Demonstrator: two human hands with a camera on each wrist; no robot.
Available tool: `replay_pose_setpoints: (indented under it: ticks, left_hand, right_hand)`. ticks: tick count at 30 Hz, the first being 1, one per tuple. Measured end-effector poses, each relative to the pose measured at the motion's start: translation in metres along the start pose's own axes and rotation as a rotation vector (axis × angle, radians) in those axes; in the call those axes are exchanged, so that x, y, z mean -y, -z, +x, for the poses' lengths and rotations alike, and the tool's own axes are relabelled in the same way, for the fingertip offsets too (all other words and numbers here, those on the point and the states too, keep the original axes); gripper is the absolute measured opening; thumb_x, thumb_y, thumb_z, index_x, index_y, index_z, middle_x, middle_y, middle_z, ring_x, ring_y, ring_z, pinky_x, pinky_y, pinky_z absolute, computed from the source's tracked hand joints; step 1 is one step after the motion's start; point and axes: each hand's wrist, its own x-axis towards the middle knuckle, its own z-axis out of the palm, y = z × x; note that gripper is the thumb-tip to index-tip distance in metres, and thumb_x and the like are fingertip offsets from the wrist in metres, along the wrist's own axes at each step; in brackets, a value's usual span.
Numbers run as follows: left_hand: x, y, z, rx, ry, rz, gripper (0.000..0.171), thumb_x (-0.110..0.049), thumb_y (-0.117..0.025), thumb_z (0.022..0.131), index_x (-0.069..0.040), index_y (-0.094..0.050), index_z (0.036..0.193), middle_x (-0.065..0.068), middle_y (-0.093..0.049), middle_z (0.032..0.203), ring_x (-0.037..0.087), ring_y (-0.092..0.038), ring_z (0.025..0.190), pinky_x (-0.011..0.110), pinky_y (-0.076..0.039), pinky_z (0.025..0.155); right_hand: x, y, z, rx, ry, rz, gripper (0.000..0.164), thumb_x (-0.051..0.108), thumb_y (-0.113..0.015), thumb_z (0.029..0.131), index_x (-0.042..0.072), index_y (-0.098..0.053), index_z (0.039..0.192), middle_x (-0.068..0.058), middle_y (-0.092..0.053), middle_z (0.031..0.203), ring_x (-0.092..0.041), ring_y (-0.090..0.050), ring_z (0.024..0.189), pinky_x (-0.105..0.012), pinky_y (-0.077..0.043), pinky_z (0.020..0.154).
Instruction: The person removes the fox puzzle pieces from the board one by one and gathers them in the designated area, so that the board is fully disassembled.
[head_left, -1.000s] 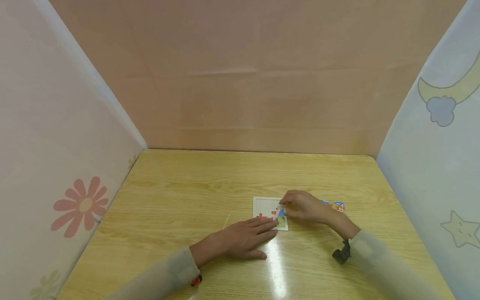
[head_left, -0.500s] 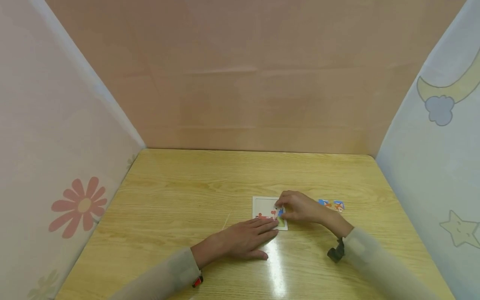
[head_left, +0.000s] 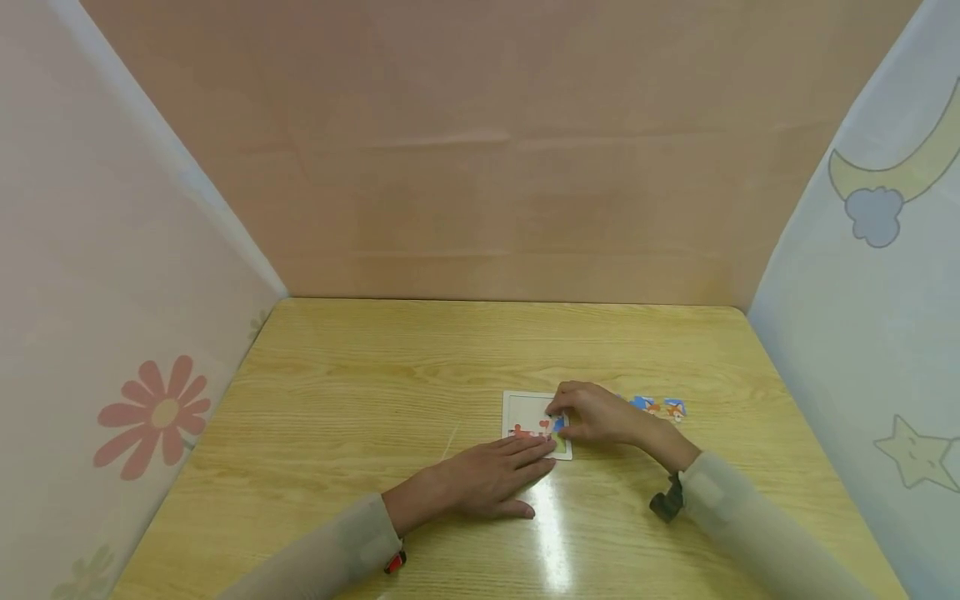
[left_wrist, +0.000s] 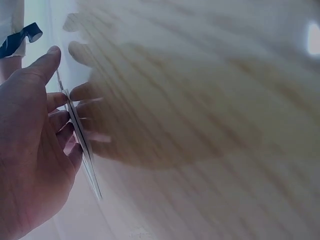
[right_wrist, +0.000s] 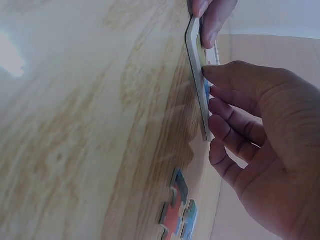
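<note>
The wooden table (head_left: 360, 375) bears, right of centre, a puzzle board (head_left: 528, 408), its near edge under the flat left hand (head_left: 495, 479). Should that ease, the right hand (head_left: 596, 414), pinching a blue piece (head_left: 559, 424), could skew the board.

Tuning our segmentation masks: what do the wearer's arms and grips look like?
Left sleeve and right sleeve are long and pale beige. Left grip and right grip are bare, no gloves. A small red-and-black item sits at the left cuff, a dark chunky attachment at the right. No cables visible.
</note>
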Motion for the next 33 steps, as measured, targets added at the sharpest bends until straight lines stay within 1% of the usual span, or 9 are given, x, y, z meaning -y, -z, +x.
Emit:
replay_pose_setpoints:
  ticks: [5,13,19,25,33]
  left_hand:
    - [0.0002,0.0015,-0.0002,0.004,0.006,-0.017,0.075,-0.060,-0.033,0.112,-0.011,-0.029,0.168,0.007,-0.020,0.177,0.021,-0.018,0.163,0.034,-0.019,0.132]
    - [0.0019,0.0038,0.0000,0.009,-0.001,-0.039,0.075,-0.060,-0.034,0.112,-0.011,-0.029,0.168,0.007,-0.019,0.177,0.021,-0.017,0.163,0.034,-0.017,0.132]
    - [0.0035,0.0051,0.0012,0.008,-0.009,-0.057,0.075,-0.059,-0.036,0.112,-0.010,-0.031,0.168,0.008,-0.021,0.177,0.021,-0.019,0.163,0.033,-0.019,0.132]
    - [0.0037,0.0070,0.0012,0.015,-0.010,-0.061,0.074,-0.059,-0.037,0.112,-0.010,-0.031,0.168,0.008,-0.021,0.177,0.021,-0.019,0.163,0.033,-0.019,0.132]
    - [0.0042,0.0087,0.0011,0.026,-0.006,-0.088,0.073,-0.058,-0.037,0.112,-0.011,-0.030,0.168,0.007,-0.020,0.177,0.021,-0.018,0.163,0.033,-0.019,0.132]
  right_hand:
    - [-0.0021,-0.0009,0.0016,0.012,0.005,0.018,0.027,0.013,-0.086,0.089,0.006,-0.079,0.113,-0.001,-0.073,0.108,-0.017,-0.069,0.098,-0.040,-0.061,0.089]
    - [-0.0051,-0.0020,0.0016,-0.005,0.010,0.072,0.026,0.009,-0.087,0.088,0.006,-0.078,0.112,-0.001,-0.072,0.106,-0.016,-0.068,0.096,-0.035,-0.061,0.085]
    - [-0.0030,-0.0005,0.0008,0.005,-0.033,0.097,0.027,0.007,-0.086,0.088,0.006,-0.077,0.113,-0.001,-0.072,0.108,-0.017,-0.069,0.099,-0.037,-0.061,0.088]
    - [-0.0002,-0.0003,-0.0002,-0.004,-0.040,0.091,0.027,0.008,-0.086,0.088,0.006,-0.077,0.113,-0.001,-0.074,0.108,-0.016,-0.070,0.099,-0.037,-0.061,0.090]
    - [-0.0010,-0.0013,-0.0006,-0.012,-0.021,0.098,0.029,0.006,-0.086,0.086,0.005,-0.078,0.114,-0.001,-0.072,0.106,-0.014,-0.068,0.095,-0.033,-0.061,0.086]
